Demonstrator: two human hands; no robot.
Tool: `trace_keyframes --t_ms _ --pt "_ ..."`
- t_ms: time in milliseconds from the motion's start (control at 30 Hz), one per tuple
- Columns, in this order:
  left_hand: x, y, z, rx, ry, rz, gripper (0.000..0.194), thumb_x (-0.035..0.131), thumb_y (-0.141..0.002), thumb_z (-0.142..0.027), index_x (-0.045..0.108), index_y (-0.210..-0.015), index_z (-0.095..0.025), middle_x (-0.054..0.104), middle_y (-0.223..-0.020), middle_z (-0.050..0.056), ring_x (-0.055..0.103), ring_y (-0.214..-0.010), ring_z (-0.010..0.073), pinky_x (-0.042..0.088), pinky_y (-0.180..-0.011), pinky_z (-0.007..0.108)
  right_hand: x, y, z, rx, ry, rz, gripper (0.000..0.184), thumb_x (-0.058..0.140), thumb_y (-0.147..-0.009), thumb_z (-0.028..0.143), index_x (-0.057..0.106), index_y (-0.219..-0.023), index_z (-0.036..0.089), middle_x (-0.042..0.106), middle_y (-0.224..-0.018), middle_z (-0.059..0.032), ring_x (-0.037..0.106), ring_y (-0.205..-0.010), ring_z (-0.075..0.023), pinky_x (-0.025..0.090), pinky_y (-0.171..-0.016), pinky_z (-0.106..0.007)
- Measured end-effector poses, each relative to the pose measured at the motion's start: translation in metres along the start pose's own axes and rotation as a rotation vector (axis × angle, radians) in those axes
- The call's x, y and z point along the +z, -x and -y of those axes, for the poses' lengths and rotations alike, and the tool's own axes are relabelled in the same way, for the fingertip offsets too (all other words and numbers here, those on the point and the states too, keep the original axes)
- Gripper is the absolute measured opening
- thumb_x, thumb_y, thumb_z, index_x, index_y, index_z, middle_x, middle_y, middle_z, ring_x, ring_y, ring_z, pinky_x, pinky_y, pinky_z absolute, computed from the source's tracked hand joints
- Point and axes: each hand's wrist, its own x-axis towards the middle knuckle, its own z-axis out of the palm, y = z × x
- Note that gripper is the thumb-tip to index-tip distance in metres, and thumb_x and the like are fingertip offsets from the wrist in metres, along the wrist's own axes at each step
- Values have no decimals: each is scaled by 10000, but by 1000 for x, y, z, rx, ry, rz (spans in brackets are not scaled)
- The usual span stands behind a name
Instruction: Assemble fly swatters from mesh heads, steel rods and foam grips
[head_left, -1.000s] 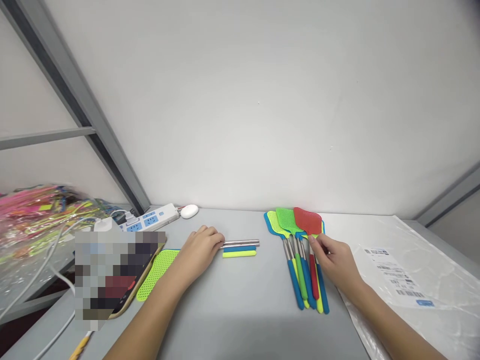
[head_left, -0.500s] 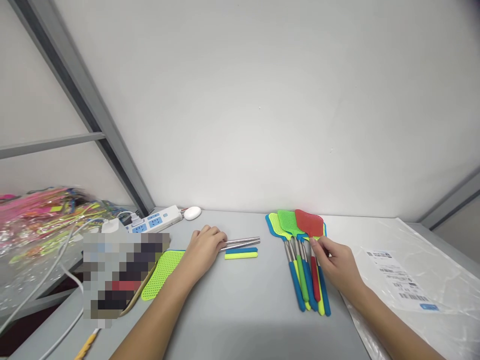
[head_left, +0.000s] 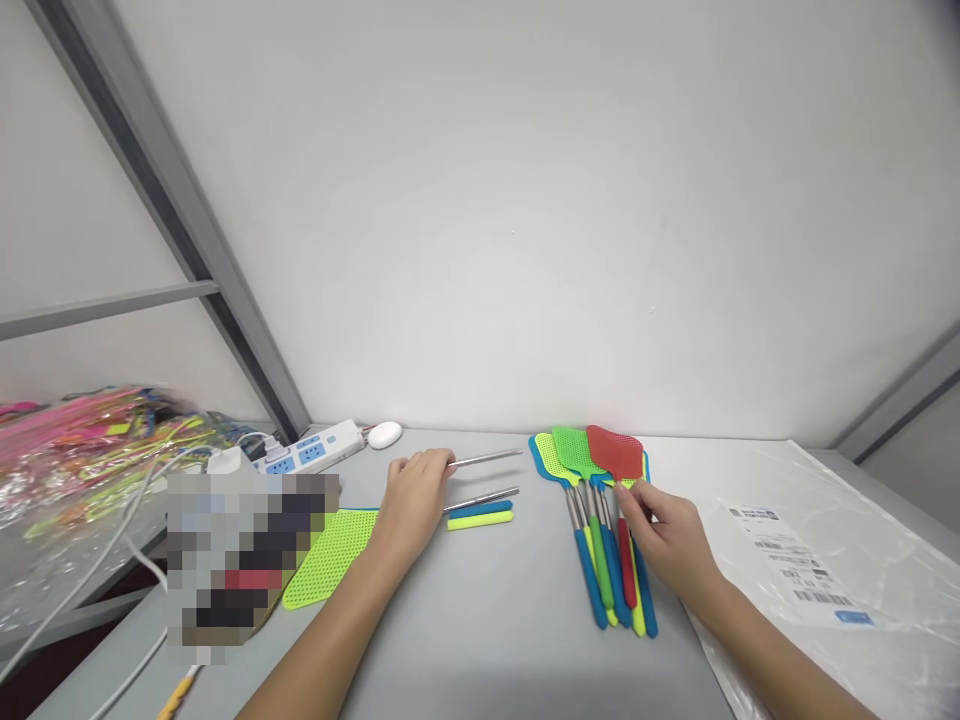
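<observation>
Grey bench (head_left: pixel 465 640) is bearing a crinkled whitish plastic bag (head_left: pixel 885 565), printed label (head_left: pixel 791 555) illegible; left hand (head_left: pixel 412 505) is pinching a slender metal rod (head_left: pixel 487 458), right hand (head_left: pixel 669 535) a red perforated swatter (head_left: pixel 615 452).

the left hand (head_left: pixel 416 505) has raised one metal rod (head_left: pixel 486 459) away from the other rod (head_left: pixel 484 498).
</observation>
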Motion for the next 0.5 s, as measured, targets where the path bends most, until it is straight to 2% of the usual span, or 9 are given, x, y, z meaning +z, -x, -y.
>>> trace_keyframes --t_ms 100,167,200,233,267,300,333,400,500 --pt "-4 4 -16 70 13 -62 242 314 -1029 -259 547 -1013 -196 661 -910 46 549 -836 187 328 -824 359 -3 1 3 -74 -1 -13 309 479 -971 344 456 -687 226 411 -554 54 391 -497 -117 349 -505 -255" --pt "-4 10 -31 211 35 -101 201 365 -1019 -230 563 -999 -205 677 -904 37 552 -827 177 329 -802 351 -5 0 7 -200 25 -25 124 514 -955 324 576 -929 220 578 -724 2 535 -638 -154 440 -601 -275" --pt "-4 14 -41 295 49 -118 177 393 -1011 -209 569 -1002 -212 689 -918 33 555 -824 173 327 -790 350 -6 -1 10 -286 59 -26 200 557 -933 334 573 -1090 212 633 -874 -45 589 -770 -188 475 -681 -304" --pt "-2 19 -51 369 72 -144 155 419 -1002 -189 570 -1019 -217 700 -946 32 560 -828 170 327 -782 350 -6 -1 14 -379 107 -18 357 605 -904 350 533 -1222 204 643 -1020 -92 604 -904 -226 487 -760 -343" --pt "-1 24 -61 431 86 -151 151 435 -991 -164 569 -1032 -221 705 -968 32 563 -829 171 327 -782 354 -6 -1 18 -472 162 2 468 641 -881 357 495 -1296 199 631 -1119 -123 594 -1000 -255 479 -828 -381" --pt "0 28 -70 494 101 -161 153 449 -979 -142 567 -1034 -224 709 -968 28 561 -810 170 327 -774 358 -5 -1 21 -556 213 36 486 648 -877 339 486 -1314 202 629 -1150 -131 591 -1031 -264 460 -879 -411" --pt "1 32 -78 540 117 -171 148 470 -968 -139 562 -1050 -220 711 -960 27 560 -792 168 331 -770 361 -4 -1 25 -624 254 76 419 626 -893 297 507 -1284 208 650 -1105 -116 605 -992 -251 439 -912 -429" --pt "2 36 -87 599 148 -202 162 492 -957 -135 551 -1081 -221 712 -933 20 566 -784 166 338 -762 360 0 1 30 -710 303 134 219 535 -933 196 560 -1150 216 671 -882 -45 613 -792 -193 410 -927 -433" --pt "0 36 -84 629 221 -264 233 514 -969 -244 501 -1201 -223 687 -1049 63 595 -922 193 380 -828 369 3 3 30 -714 308 137 99 482 -958 172 562 -997 213 590 -689 22 530 -618 -146 404 -886 -409"
